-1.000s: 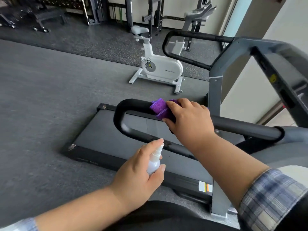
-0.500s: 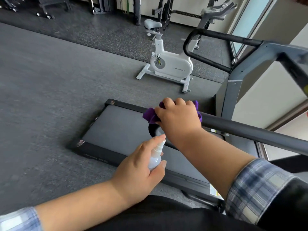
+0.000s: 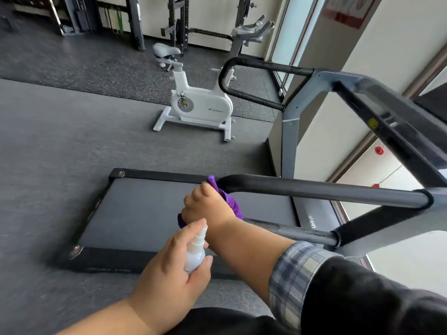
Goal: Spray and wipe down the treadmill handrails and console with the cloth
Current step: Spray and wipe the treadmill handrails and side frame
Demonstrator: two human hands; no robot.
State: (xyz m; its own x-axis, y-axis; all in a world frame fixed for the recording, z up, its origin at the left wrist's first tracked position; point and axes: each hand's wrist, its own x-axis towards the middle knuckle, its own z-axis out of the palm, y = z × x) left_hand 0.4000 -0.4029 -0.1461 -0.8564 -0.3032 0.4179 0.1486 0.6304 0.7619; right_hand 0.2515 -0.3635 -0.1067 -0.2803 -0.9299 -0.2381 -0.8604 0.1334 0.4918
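The right hand wraps the purple cloth around the near handrail's bend to scrub it; the left hand grips the spray bottle, kept ready alongside.

A white exercise bike stands on the grey floor near weight racks.

Two handrails, one cloth, one bottle.

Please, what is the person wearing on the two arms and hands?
Both hands are bare: left hand, right hand. The right arm has a blue-grey plaid cuff under a black outer sleeve, pushed up the forearm. The left arm's sleeve is not visible.
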